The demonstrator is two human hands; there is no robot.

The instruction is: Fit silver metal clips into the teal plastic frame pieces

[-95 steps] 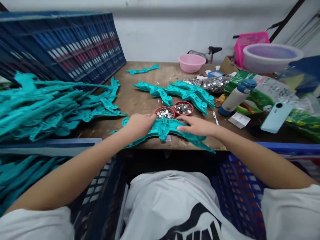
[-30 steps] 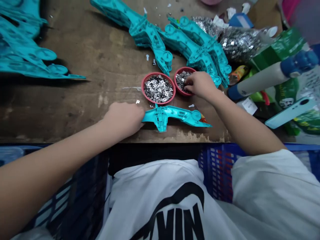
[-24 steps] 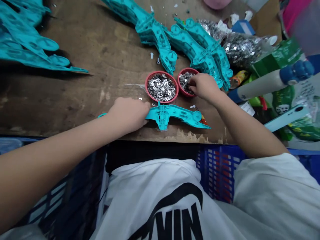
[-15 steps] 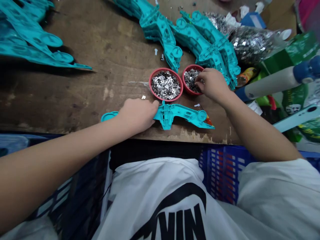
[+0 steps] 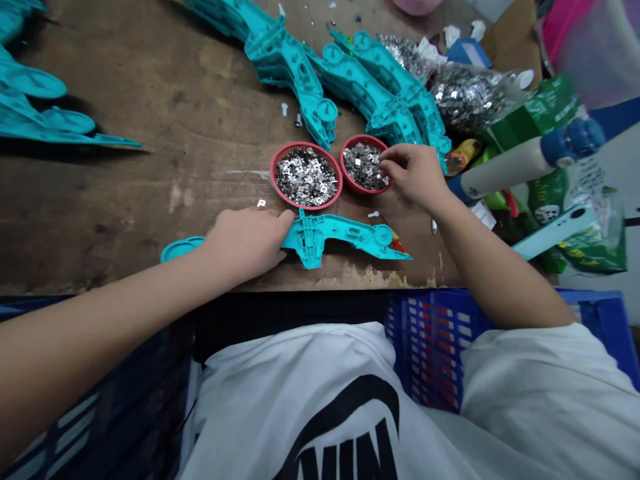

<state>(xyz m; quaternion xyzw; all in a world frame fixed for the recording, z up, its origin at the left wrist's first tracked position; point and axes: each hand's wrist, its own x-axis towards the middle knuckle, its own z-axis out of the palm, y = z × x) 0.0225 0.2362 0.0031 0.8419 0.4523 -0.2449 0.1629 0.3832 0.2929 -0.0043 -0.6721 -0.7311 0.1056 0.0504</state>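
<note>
A curved teal plastic part (image 5: 345, 230) lies along the table's near edge. My left hand (image 5: 245, 243) is closed around its left half and hides that stretch. At the right rim of the smaller red basket (image 5: 350, 185), my right hand (image 5: 413, 173) has its thumb and fingertips pinched together; anything between them is too small to make out. Small metal pieces (image 5: 365, 163) fill this basket. Beside it, touching or nearly so, stands a larger red basket (image 5: 280, 195) of shiny square metal clips (image 5: 307, 177). One loose clip (image 5: 261, 203) rests near my left hand.
More teal parts (image 5: 295, 73) lie behind the baskets, others (image 5: 45, 113) at far left. Bags of metal pieces (image 5: 467, 93), a white-and-blue bottle (image 5: 515, 163), green packaging (image 5: 530, 117) and a phone-like slab (image 5: 555, 232) crowd the right. A blue crate (image 5: 430, 347) is below the table edge.
My right hand has drawn back from inside the smaller basket to its right rim, fingers pinched. My left hand keeps its hold on the teal part. The whole view has shifted.
</note>
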